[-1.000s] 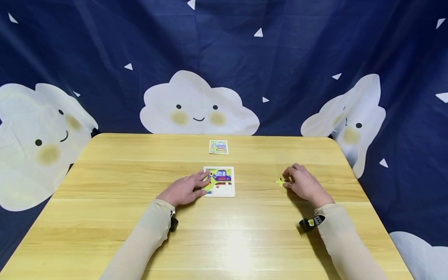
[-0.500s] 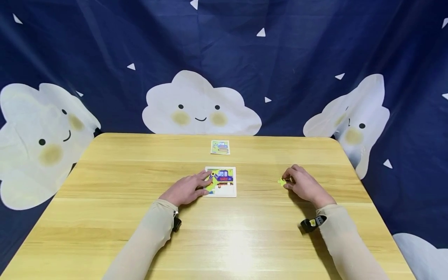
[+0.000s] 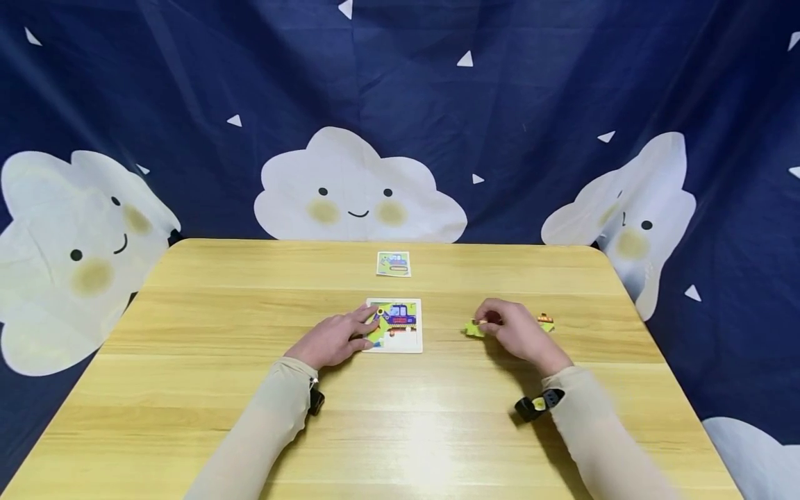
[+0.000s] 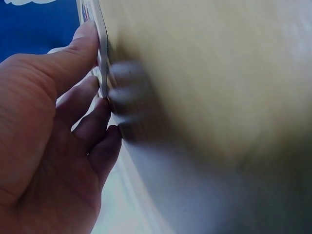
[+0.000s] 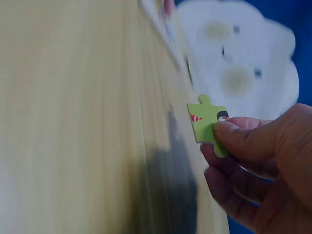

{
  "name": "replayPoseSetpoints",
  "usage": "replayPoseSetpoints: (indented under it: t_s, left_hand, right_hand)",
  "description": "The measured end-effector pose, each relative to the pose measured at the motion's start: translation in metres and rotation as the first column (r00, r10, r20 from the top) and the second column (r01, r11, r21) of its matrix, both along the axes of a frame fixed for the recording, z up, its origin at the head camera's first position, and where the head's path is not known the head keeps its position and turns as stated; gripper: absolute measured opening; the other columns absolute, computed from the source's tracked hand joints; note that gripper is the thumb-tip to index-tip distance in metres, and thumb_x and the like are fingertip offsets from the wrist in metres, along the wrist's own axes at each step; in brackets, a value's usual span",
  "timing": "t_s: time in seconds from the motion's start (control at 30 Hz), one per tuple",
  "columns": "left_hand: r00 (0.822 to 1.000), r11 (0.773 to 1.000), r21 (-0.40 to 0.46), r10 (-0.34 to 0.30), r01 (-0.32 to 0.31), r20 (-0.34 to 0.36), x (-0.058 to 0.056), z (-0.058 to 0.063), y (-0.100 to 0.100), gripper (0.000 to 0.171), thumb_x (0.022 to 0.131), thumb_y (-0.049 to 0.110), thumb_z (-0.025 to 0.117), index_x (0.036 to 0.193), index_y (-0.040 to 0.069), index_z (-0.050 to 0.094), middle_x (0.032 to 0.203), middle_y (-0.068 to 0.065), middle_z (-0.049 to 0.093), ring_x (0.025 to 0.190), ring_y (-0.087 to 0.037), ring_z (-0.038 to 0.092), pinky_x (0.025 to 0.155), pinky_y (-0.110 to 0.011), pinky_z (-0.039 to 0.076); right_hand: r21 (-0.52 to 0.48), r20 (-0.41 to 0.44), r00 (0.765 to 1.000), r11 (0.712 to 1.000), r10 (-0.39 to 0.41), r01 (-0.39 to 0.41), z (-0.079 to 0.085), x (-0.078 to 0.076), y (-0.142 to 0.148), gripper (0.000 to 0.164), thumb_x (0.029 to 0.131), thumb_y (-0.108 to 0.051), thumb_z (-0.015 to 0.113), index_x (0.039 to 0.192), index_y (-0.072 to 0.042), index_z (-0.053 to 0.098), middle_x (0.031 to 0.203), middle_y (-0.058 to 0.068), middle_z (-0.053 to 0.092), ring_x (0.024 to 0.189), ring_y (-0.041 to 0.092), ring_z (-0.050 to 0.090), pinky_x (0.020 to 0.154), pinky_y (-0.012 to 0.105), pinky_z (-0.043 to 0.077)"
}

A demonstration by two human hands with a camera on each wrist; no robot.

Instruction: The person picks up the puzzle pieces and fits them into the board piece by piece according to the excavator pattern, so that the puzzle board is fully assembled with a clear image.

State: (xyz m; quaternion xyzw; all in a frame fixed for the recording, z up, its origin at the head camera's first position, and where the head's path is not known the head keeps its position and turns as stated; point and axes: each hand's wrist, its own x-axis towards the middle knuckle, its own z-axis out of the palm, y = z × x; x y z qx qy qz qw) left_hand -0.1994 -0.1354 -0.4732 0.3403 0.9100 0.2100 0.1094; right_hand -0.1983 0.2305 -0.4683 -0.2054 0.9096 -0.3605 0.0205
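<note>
the right hand [image 3: 514, 330] pinches a green puzzle piece [image 5: 204, 124] while the left hand [image 3: 330, 339] rests outstretched on the puzzle tray [image 3: 407, 342].

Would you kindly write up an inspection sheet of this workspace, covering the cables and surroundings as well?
Surface: wooden table, glare near the front.
Job's things: puzzle tray partly filled, lower right bare; picture card beyond it; at least one loose piece, partly hidden by the right hand.
Clutter: nothing seen.
Hands: left hand rests on the tray's left side; right hand pinches a green puzzle piece.
Cables: nothing seen.
Surroundings: dark blue cloth with smiling clouds.
</note>
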Motion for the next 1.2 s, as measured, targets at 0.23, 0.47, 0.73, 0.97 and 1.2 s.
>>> replayPoseSetpoints:
  t_s: [0.23, 0.47, 0.73, 0.97, 1.2]
  left_hand:
    - [1.0, 1.0, 0.027, -0.009, 0.009, -0.002, 0.001, 0.001, 0.0, 0.047, 0.097, 0.021, 0.063, 0.137, -0.001, 0.053, 0.155, -0.013, 0.033, 0.142, -0.034, 0.027, 0.111, -0.053, 0.028]
    - [1.0, 1.0, 0.027, -0.001, 0.001, 0.007, 0.0, 0.0, -0.001, 0.047, 0.098, 0.022, 0.063, 0.138, 0.0, 0.053, 0.156, -0.012, 0.032, 0.142, -0.033, 0.027, 0.111, -0.052, 0.03]
    - [1.0, 1.0, 0.03, 0.005, -0.005, 0.015, -0.001, -0.003, -0.002, 0.047, 0.098, 0.023, 0.062, 0.139, 0.001, 0.053, 0.157, -0.011, 0.03, 0.142, -0.032, 0.027, 0.111, -0.051, 0.03]
    - [1.0, 1.0, 0.029, 0.005, -0.006, 0.021, 0.0, -0.002, -0.002, 0.047, 0.098, 0.023, 0.062, 0.138, 0.001, 0.053, 0.157, -0.011, 0.03, 0.143, -0.033, 0.027, 0.111, -0.052, 0.03]
    - [1.0, 1.0, 0.027, 0.005, -0.006, 0.02, 0.0, -0.003, -0.002, 0.047, 0.098, 0.022, 0.062, 0.138, 0.001, 0.053, 0.157, -0.011, 0.031, 0.143, -0.032, 0.027, 0.111, -0.053, 0.03]
  right_hand:
    - [-0.137, 0.117, 0.992, 0.99, 0.055, -0.038, 0.0, 0.002, -0.069, 0.01, 0.086, -0.003, 0.073, 0.092, -0.011, 0.073, 0.086, -0.004, 0.065, 0.08, 0.014, 0.06, 0.074, 0.032, 0.053]
    - [-0.151, 0.153, 0.987, 0.988, 0.049, -0.026, -0.007, -0.002, -0.116, 0.009, 0.087, 0.0, 0.072, 0.093, -0.007, 0.073, 0.08, -0.003, 0.064, 0.072, 0.012, 0.059, 0.064, 0.027, 0.052]
    - [-0.184, 0.286, 0.958, 0.983, 0.038, 0.016, -0.011, -0.003, -0.132, 0.007, 0.088, 0.003, 0.07, 0.086, -0.004, 0.068, 0.074, 0.002, 0.063, 0.063, 0.014, 0.062, 0.055, 0.027, 0.055]
    - [-0.033, 0.179, 0.984, 0.999, 0.014, -0.008, -0.013, -0.006, -0.138, 0.008, 0.089, -0.006, 0.072, 0.083, -0.009, 0.068, 0.072, -0.004, 0.061, 0.067, 0.011, 0.056, 0.059, 0.026, 0.05]
    - [0.055, 0.085, 0.995, 0.997, 0.042, -0.047, -0.014, -0.007, -0.141, 0.009, 0.087, -0.007, 0.074, 0.081, -0.011, 0.07, 0.08, -0.004, 0.056, 0.074, 0.012, 0.056, 0.068, 0.027, 0.05]
